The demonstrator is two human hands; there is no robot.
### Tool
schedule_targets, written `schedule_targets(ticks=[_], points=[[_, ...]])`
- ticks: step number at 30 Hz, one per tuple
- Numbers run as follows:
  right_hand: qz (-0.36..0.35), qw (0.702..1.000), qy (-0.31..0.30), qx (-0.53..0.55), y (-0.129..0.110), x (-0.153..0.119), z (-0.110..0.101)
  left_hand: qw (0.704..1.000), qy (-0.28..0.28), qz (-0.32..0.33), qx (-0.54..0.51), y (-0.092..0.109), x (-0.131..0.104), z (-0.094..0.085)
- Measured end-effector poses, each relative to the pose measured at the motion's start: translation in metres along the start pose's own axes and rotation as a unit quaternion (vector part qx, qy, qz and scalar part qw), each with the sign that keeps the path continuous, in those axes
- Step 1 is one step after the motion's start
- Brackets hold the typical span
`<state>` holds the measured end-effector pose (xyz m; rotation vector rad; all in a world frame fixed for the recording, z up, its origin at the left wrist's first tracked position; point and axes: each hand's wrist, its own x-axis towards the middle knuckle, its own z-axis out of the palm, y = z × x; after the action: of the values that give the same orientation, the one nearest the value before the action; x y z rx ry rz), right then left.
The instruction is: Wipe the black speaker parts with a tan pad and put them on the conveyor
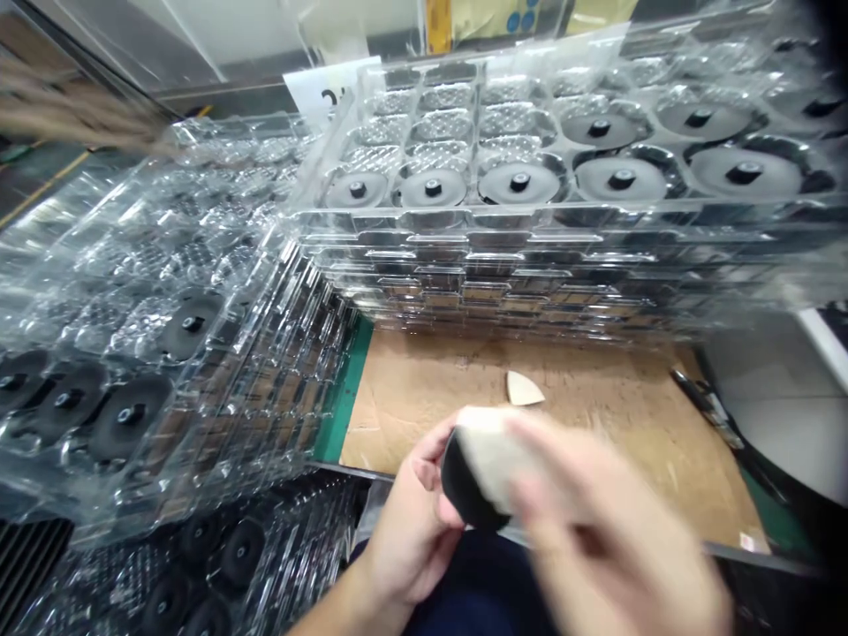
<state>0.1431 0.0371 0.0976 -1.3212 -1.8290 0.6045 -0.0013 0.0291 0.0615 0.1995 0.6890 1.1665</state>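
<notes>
My left hand (424, 512) grips a black rounded part (469, 486) near the front edge of the work surface. Against that part my right hand (596, 512), smeared by motion, holds a pale cream pad (494, 455); whether it is cloth or felt I cannot tell. The far side of the black part is hidden behind the pad and the fingers. Beyond both hands, a small off-white three-cornered piece (525, 389) with curved sides lies on a cardboard sheet (411, 389).
Stacked clear plastic trays (457, 216) stand behind the cardboard, holding grey discs with black hubs. Another tray stack (199, 389) rises at left, with more trays (218, 565) below. A dark slim tool (706, 406) lies at right. A blurred arm (72, 102) reaches in upper left.
</notes>
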Motion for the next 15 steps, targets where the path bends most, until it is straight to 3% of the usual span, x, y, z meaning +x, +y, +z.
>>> schedule_targets(ticks=[2, 4, 5, 10, 13, 15], points=[[-0.081, 0.994, -0.069, 0.028, -0.009, 0.004, 0.006, 1.0, 0.011, 0.007, -0.002, 0.001, 0.0, -0.002], [-0.096, 0.983, -0.148, 0.057, -0.012, 0.009, 0.01, 0.999, 0.031, 0.022, -0.004, 0.001, -0.001, -0.004], [-0.089, 0.981, -0.16, 0.058, -0.012, 0.012, 0.012, 0.999, 0.04, 0.028, -0.004, 0.0, -0.001, -0.004], [-0.107, 0.993, -0.046, 0.019, -0.012, 0.019, 0.02, 0.999, 0.028, -0.017, -0.002, -0.002, -0.004, 0.001], [-0.12, 0.985, -0.117, 0.043, -0.007, 0.005, 0.011, 1.0, 0.025, -0.015, -0.013, 0.003, -0.006, -0.002], [-0.084, 0.989, -0.125, 0.008, -0.001, -0.006, 0.0, 1.0, 0.011, -0.018, -0.011, 0.005, -0.006, -0.004]])
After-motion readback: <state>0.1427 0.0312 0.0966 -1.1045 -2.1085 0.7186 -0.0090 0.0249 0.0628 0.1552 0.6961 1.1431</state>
